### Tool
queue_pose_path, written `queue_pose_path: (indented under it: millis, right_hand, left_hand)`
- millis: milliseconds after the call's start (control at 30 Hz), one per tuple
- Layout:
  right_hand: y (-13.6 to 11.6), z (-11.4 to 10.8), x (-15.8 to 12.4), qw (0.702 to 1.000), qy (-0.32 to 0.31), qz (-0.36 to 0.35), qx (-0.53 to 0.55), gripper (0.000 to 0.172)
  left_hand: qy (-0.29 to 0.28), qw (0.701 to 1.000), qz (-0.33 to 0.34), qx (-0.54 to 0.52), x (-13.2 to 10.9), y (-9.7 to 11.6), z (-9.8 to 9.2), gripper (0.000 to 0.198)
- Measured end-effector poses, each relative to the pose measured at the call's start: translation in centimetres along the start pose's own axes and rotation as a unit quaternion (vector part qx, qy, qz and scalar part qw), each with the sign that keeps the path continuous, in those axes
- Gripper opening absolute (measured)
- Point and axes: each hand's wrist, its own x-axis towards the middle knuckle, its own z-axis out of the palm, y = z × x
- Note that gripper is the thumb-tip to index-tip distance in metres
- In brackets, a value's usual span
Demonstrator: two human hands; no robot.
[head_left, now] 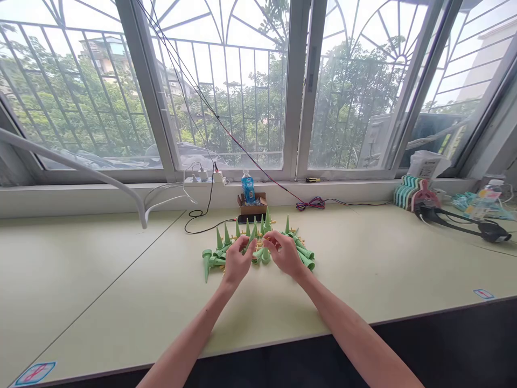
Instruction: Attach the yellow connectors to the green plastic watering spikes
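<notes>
My left hand (238,260) is closed around a green plastic spike (252,235), its pointed end tilted upward. My right hand (286,254) is held just to the right in a pinch, thumb and fingertips close together. Whatever sits between those fingertips is too small to make out; yellow shows near them. Around both hands are several more green spikes: some stand point up, like the one at the left (218,238), and others lie on their sides, like the one at the right (306,263). Small yellow pieces (273,221) are scattered among them.
Behind the spikes are a dark phone (249,219) and a small cardboard box (253,209) with a blue-labelled bottle (247,187). A coiled cable (310,203) lies near the sill. At right are a black strapped device (460,220) and pastel hangers (412,191). A white arm (81,161) reaches in from the left.
</notes>
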Motion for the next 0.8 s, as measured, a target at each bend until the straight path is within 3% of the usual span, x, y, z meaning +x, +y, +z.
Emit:
queue_pose_path:
  millis: [367,800]
  right_hand:
    - [-0.1,-0.1,0.1,1.000,-0.003,0.000,-0.001,0.015]
    - [0.1,0.0,-0.1,1.000,-0.021,0.009,0.012,0.019]
  left_hand:
    - [0.004,0.992,-0.114,-0.058,0.1,0.7,-0.3,0.046]
    - [0.020,0.991,-0.120,-0.050,-0.1,1.6,-0.4,0.043]
